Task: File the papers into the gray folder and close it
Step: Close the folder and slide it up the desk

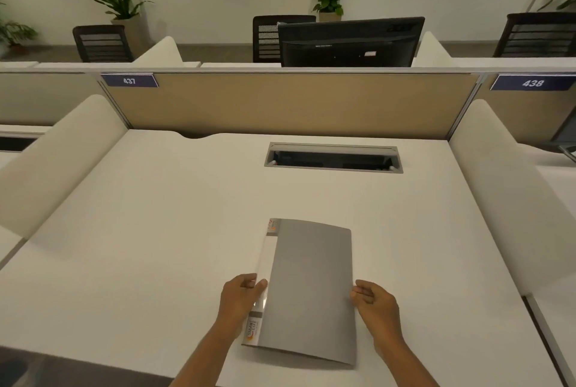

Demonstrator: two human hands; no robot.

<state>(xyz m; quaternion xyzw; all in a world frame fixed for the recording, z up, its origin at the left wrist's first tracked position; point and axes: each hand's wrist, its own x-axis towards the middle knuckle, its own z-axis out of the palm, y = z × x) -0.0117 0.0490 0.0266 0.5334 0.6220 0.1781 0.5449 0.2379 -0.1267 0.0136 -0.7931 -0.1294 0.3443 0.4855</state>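
While left hand (241, 296) pinches spine and right hand (375, 301) grips open edge of closed gray folder (308, 287) between them, loose hold risks papers slipping out.

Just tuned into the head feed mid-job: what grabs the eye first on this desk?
The closed gray folder lies near the front edge of the otherwise bare white desk, with the left hand at its spine side and the right hand at its opening edge. No loose papers show. Behind it a cable slot sits in the desk, and a black monitor rises over the tan partition.
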